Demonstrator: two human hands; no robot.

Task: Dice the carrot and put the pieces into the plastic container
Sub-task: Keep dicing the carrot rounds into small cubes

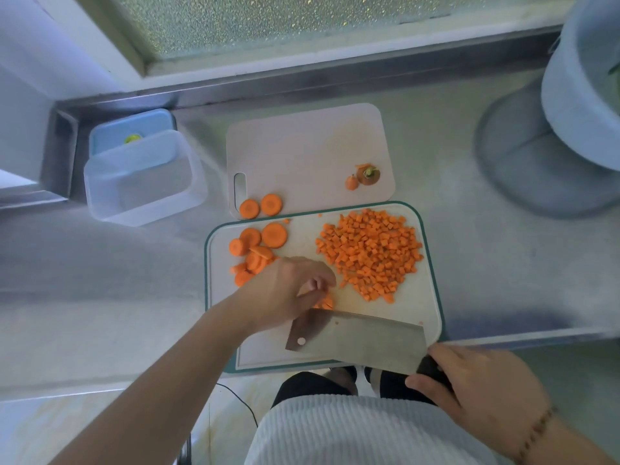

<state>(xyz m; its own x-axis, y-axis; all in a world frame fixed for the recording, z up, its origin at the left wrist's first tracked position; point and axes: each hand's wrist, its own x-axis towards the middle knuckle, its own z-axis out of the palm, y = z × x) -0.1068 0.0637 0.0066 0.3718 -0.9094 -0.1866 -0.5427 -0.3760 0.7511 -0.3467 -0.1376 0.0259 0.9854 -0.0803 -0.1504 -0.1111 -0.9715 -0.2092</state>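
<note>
The left hand [295,290] pins carrot slices [323,302] at frame centre; the right hand [476,387] grips the cleaver [355,340]. Risk: the blade edge nicks curled fingers [318,283]. The plastic container [141,179] sits upper left.

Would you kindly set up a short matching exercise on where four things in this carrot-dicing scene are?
Things:
1. diced carrot pile
2. cleaver
3. plastic container
4. carrot top

Places:
a. on the counter, left of both boards
b. right side of the green-rimmed board
c. on the far white board
d. gripped by the right hand

Pairs: 1-b, 2-d, 3-a, 4-c
</note>
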